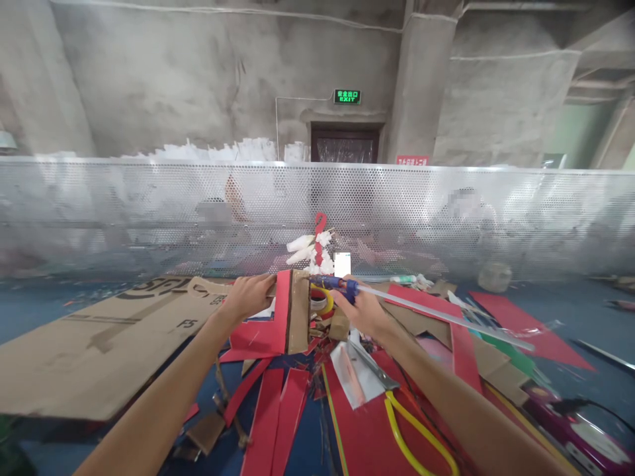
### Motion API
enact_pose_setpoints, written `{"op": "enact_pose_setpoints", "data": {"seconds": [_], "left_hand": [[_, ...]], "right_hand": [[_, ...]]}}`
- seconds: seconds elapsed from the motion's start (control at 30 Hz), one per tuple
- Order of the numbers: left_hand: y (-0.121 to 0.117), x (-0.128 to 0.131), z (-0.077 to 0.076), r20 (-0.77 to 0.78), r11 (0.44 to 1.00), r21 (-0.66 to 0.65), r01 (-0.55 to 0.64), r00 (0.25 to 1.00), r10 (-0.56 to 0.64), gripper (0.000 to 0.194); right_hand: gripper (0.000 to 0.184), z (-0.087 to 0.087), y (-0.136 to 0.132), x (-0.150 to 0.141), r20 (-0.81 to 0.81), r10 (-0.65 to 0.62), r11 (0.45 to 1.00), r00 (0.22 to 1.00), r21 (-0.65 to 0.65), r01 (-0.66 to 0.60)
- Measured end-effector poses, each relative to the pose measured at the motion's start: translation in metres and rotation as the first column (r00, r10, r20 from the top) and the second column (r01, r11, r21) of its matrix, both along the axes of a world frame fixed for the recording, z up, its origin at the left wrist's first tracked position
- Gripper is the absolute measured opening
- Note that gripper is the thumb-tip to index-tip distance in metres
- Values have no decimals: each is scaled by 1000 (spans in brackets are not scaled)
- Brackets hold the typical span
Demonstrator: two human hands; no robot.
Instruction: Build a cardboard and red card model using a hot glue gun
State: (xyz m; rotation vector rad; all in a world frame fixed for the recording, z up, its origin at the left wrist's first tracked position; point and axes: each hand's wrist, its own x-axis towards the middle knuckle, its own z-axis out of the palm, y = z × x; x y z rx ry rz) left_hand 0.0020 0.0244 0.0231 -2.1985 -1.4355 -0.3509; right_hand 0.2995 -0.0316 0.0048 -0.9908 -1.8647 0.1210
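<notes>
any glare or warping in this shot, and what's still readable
Head view: hazy sheen across the perforated screen; wide-angle stretch on the left forearm and right forearm toward the bottom corners; green exit sign glows yet reads clearly; pixelated patches blot parts of the screen.

Left hand (249,295): bare and ungloved, with slim fingers.
Right hand (364,309): also ungloved, partly hidden, its nails too small to make out.
Left forearm (166,383): uncovered, slender at the wrist, widening toward the elbow.
Right forearm (446,380): uncovered, with the same smooth taper.
Fine detail: softened by blur.
</notes>
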Motion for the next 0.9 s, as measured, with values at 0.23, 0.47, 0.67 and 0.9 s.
{"op": "enact_pose_setpoints", "data": {"seconds": [0.23,0.47,0.67,0.9], "left_hand": [[1,3,-4,9,999,2,34,999,-34,41],[0,3,-2,26,1000,9,16,1000,-16,41],[-1,2,-1,44,1000,19,-19,999,18,43],[-2,2,2,49,999,21,-48,998,47,48]], "right_hand": [[29,-1,3,1,-34,-53,999,998,13,53],[26,1,-5,-4,44,4,999,999,40,-5],[35,-4,3,-1,17,-103,995,995,15,103],[32,-5,-1,-5,83,-17,999,996,34,14]]}}
